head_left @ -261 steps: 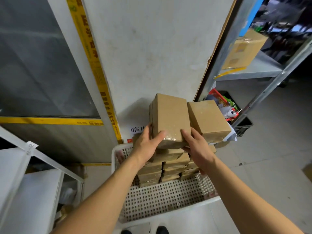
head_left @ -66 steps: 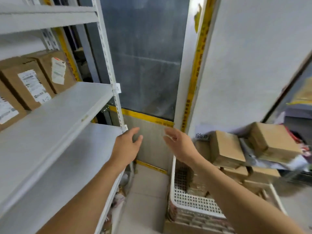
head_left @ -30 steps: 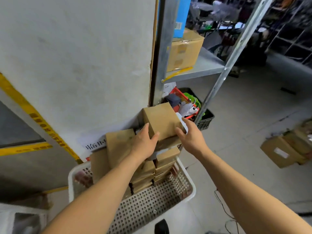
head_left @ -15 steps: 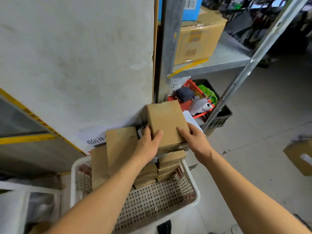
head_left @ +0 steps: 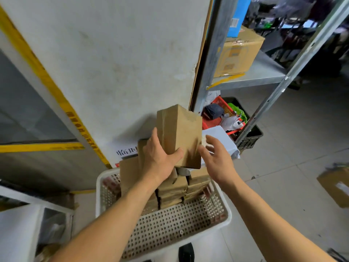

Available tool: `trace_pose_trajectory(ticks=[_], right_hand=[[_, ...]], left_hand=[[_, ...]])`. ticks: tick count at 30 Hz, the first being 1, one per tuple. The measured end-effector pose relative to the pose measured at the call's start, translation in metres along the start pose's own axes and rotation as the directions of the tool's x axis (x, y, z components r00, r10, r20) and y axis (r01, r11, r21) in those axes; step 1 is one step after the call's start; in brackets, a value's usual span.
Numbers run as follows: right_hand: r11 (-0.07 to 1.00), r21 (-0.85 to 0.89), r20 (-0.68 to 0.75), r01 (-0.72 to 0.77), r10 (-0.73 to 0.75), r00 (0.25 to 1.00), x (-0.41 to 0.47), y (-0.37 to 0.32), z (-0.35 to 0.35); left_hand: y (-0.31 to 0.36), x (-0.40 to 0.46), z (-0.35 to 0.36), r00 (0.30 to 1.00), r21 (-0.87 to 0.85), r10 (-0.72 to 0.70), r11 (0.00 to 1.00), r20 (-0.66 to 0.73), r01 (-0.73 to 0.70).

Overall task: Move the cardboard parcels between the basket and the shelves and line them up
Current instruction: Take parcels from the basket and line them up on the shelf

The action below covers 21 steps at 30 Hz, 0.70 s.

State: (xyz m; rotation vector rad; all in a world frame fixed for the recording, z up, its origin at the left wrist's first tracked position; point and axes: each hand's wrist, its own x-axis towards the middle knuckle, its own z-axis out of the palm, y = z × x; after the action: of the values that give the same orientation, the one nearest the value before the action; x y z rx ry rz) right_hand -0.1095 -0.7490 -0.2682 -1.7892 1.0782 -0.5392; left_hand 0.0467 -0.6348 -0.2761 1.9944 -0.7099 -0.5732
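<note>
Many parcels (head_left: 172,188) remain stacked in the basket (head_left: 225,218) below the left hand (head_left: 158,157), which grips one parcel (head_left: 179,135), the right hand (head_left: 217,157) spread beside it.

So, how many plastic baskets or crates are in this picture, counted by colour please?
White basket: 1
Red basket: 1
Black crate: 1
Total: 3
</note>
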Motion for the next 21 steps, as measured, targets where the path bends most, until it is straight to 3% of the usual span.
trace_pose_trajectory(ticks=[2, 4, 9, 13, 19, 21], right_hand=[[0.99, 0.138, 0.083, 0.027, -0.039, 0.996, -0.02, -0.022, 0.018], [0.947, 0.317, 0.211, -0.051, -0.018, 0.977, -0.037, -0.042, 0.035], [0.827, 0.54, 0.3, -0.154, -0.018, 0.954, -0.047, -0.071, 0.055], [0.808, 0.559, 0.34, -0.184, -0.021, 0.94, -0.054, -0.078, 0.073], [0.822, 0.54, 0.347, -0.179, -0.024, 0.938, -0.059, -0.075, 0.103], [0.797, 0.564, 0.381, -0.216, -0.019, 0.924, -0.06, -0.075, 0.107]], left_hand=[[-0.002, -0.008, -0.012, 0.994, 0.11, 0.08, 0.991, -0.071, -0.071], [-0.005, -0.018, -0.023, 0.984, 0.187, 0.16, 0.972, -0.071, -0.145], [-0.019, -0.045, -0.062, 0.957, 0.16, 0.279, 0.951, -0.077, -0.264], [-0.029, -0.057, -0.093, 0.931, 0.006, 0.361, 0.932, -0.049, -0.361], [-0.04, -0.07, -0.13, 0.909, -0.062, 0.412, 0.911, 0.058, -0.408], [-0.049, -0.069, -0.144, 0.929, -0.065, 0.37, 0.927, -0.014, -0.37]])
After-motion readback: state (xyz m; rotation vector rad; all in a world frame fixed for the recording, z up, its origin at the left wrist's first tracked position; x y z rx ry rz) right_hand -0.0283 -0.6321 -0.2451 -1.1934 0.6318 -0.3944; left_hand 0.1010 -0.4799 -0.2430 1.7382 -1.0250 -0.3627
